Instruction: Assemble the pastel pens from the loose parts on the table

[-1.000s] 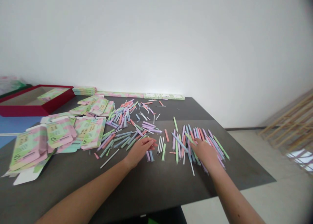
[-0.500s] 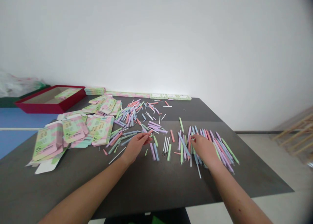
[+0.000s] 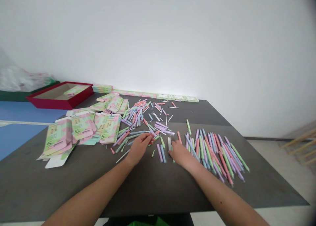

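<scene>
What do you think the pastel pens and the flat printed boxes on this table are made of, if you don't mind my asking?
The pens look like smooth matte plastic, going by their even pastel colour, though that is not certain. The boxes look like thin printed card, since they have creased folds and a white flap.

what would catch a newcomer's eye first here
Pastel plastic pens in pink, green, lilac and blue, scattered across the dark grey tabletop, stand out first. Flattened pink-and-green printed cardboard boxes lie to their left, with a red rectangular tray beyond. The left hand and right hand are among the central pens.
</scene>
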A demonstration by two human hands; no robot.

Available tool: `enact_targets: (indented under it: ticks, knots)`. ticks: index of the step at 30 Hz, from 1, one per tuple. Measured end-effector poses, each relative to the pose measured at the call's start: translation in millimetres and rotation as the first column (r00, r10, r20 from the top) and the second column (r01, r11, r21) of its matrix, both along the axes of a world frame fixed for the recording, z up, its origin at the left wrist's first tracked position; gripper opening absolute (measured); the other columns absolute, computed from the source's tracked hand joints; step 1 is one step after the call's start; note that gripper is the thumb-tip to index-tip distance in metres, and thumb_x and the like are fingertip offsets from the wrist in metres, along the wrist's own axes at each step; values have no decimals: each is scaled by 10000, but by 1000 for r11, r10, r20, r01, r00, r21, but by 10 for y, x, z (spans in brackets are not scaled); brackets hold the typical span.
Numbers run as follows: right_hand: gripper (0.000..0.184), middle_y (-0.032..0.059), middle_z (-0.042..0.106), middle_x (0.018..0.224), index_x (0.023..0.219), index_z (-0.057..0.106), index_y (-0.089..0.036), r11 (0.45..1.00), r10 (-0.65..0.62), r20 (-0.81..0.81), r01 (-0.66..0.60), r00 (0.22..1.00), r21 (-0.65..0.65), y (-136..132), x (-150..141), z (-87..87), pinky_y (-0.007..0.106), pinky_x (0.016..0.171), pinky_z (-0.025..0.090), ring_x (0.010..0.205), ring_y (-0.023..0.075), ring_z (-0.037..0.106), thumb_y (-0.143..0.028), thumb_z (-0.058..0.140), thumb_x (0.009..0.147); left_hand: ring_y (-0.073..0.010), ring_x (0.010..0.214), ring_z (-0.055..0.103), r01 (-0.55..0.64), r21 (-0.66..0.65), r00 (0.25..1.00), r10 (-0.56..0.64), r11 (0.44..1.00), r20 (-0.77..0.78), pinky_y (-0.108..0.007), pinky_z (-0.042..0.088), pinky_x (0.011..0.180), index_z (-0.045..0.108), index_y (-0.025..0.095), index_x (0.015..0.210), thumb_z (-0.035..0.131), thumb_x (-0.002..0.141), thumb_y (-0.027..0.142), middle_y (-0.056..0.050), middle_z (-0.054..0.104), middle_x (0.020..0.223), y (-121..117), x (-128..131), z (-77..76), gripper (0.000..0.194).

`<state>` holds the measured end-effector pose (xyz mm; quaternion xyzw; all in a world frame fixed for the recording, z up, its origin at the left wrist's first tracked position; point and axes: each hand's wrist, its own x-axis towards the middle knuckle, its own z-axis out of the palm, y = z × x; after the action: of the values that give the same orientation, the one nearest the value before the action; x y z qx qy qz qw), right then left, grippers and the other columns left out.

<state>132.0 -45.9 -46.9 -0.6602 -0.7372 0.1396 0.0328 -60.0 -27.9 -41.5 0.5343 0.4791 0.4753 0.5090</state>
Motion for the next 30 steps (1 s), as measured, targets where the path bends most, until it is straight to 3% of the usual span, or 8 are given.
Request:
enact_targets:
  ticks: [6,11,16,22,27,30]
  knots:
    - [410,147,559,1155,1208,496,-116,1000,-18,1,18,1000,20,251,17,88,285,877,364,1119,229,500,-292,482,838,-160,718,586,15,7,1000,-15,1000,-6,-271,451,704,654,139,913,548,761,391,-45,666,786,26,-26,-41,313]
    - [275,119,653,991,1013,628,-154,994,-105,83,106,991,-7,494,356,252,276,744,406,928,218,600,-288,460,841,-167,731,598,-18,45,993,24,999,-114,-287,457,728,637,140,934,503,777,401,-44,674,803,88,-73,-66,333]
    - [280,157,675,953,912,683,-146,984,-173,190,179,966,-17,664,585,345,308,720,416,925,263,617,-252,437,828,-173,720,601,-4,107,957,35,994,-289,-288,447,715,633,155,902,468,795,385,-34,672,783,93,-78,-78,303]
    - [325,178,685,912,858,690,-125,980,-159,250,183,955,-78,771,507,208,306,737,439,915,261,637,-317,428,852,-171,703,601,30,135,939,18,990,-343,-280,444,692,638,161,919,442,810,380,-32,677,791,56,-51,-65,314]
    - [300,207,677,909,1085,569,-71,978,-150,276,184,949,-101,753,329,78,325,734,449,938,272,635,-175,465,823,-172,700,606,29,144,938,23,989,-346,-280,447,698,643,164,907,439,811,375,-33,678,786,58,-62,-57,309]
    - [303,183,686,861,1062,563,-79,980,-109,271,149,957,-134,713,269,68,315,715,452,915,271,643,-143,530,768,-173,691,607,20,157,940,35,987,-340,-285,452,697,647,164,893,444,805,378,-35,678,780,67,-65,-65,307]
